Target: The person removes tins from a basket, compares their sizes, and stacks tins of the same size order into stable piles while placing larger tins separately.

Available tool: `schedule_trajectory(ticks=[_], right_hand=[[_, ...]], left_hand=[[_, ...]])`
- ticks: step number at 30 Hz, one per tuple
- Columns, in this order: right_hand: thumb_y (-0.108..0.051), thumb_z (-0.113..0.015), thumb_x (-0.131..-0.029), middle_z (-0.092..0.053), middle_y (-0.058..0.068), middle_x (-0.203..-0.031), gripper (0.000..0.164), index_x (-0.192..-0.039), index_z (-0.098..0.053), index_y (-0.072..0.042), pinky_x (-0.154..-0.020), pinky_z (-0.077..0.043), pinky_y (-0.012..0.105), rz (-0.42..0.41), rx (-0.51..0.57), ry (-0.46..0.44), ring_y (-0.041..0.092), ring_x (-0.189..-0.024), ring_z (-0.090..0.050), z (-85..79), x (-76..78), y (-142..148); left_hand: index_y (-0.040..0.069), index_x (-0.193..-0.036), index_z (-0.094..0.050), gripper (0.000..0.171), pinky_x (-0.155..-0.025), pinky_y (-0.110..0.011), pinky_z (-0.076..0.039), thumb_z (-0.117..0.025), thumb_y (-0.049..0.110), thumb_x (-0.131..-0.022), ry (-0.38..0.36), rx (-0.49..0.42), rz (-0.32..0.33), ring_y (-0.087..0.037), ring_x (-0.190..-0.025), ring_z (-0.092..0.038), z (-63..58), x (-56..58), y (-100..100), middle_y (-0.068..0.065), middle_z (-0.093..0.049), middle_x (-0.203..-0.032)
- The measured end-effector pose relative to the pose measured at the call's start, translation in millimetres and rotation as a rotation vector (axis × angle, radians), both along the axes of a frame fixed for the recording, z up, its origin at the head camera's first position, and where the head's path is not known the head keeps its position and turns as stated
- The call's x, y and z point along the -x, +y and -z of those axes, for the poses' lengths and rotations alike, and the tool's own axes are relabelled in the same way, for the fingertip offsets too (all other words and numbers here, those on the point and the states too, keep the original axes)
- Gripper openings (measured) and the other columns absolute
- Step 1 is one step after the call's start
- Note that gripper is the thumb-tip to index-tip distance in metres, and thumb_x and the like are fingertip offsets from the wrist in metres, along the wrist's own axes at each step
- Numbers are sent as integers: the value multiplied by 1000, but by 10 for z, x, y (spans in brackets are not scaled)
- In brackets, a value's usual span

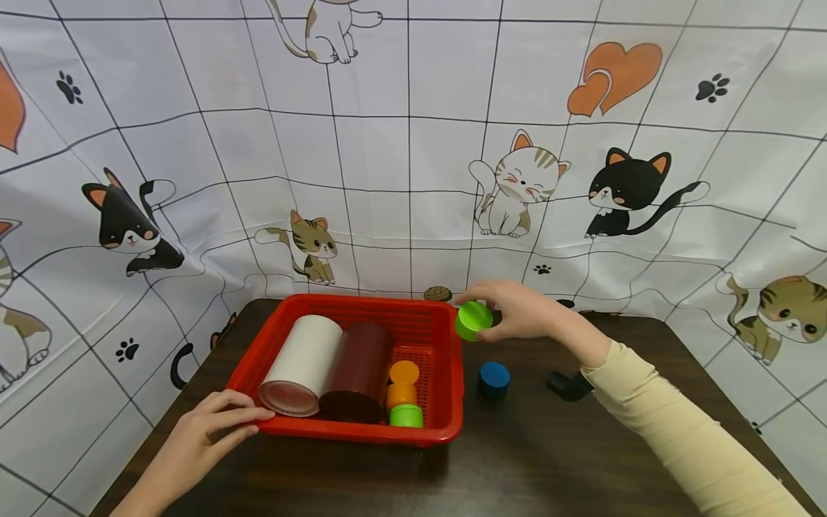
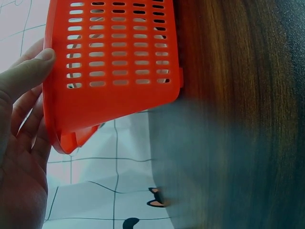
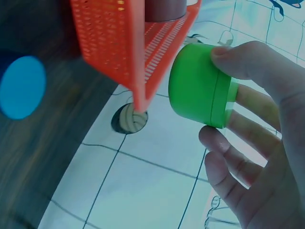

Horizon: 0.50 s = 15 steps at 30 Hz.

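Note:
My right hand (image 1: 523, 312) pinches a small green lidded jar (image 1: 474, 320) between thumb and fingers, up at the far right corner of a red plastic basket (image 1: 456, 373). In the right wrist view the jar (image 3: 193, 86) is apart from the basket's rim. With its thumb on the outer side and fingers across the rim, my left hand (image 1: 200, 445) holds the basket's near left corner. Inside the basket lie a white cylinder (image 1: 309, 355) and a dark brown cylinder (image 1: 363, 359). Beside them are orange jars (image 1: 402, 395) and another green jar (image 1: 406, 416).
A blue jar (image 1: 494, 379) stands on the dark wooden table (image 1: 530, 452), right of the basket. Farther right lies a black object (image 1: 568, 385), partly hidden by my right sleeve. A white sheet (image 1: 446, 158) with cat drawings hangs behind the table and at its sides.

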State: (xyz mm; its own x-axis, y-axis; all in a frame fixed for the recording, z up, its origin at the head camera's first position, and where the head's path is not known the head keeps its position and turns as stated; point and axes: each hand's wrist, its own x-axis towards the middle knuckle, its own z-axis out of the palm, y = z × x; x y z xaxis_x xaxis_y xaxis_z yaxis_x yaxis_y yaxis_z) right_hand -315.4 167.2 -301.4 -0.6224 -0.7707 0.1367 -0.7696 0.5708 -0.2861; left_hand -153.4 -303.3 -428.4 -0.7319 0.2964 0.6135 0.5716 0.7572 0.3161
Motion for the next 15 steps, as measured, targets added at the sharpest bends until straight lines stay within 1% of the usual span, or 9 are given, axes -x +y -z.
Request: schedule_trajectory(ticks=[4,7,9,15], right_hand=[[-23,-81,-80,-64,-4,-119,55,-131,-61,-21,-76,-51,26,23,-5,15,12,-90,-56,54,-15,109],[-23,-82,-80,-64,-3,-117,53,-129,-62,-19,-74,-50,24,40,-15,22,12,-88,-55,111,-16,172],[-23,-82,-80,-64,-2,-117,53,-128,-62,-19,-75,-50,25,46,-24,28,12,-90,-54,153,-15,201],[-22,-81,-79,-65,-3,-118,51,-127,-63,-19,-81,-51,35,59,-35,20,13,-95,-55,265,-17,275]], left_hand=[[32,-102,-76,57,-75,-3,-40,-85,-6,-61,8,-2,8,9,-93,-47,2,11,-9,14,-62,-100],[33,-102,-76,56,-74,-4,-39,-85,-5,-61,12,-3,7,10,-93,-46,1,14,-15,15,-62,-100],[33,-101,-76,56,-74,-4,-39,-86,-5,-61,13,0,-1,10,-93,-46,1,11,-14,15,-62,-100],[34,-100,-76,56,-75,-4,-39,-86,-4,-61,16,6,-14,10,-93,-45,4,5,-5,15,-62,-100]])
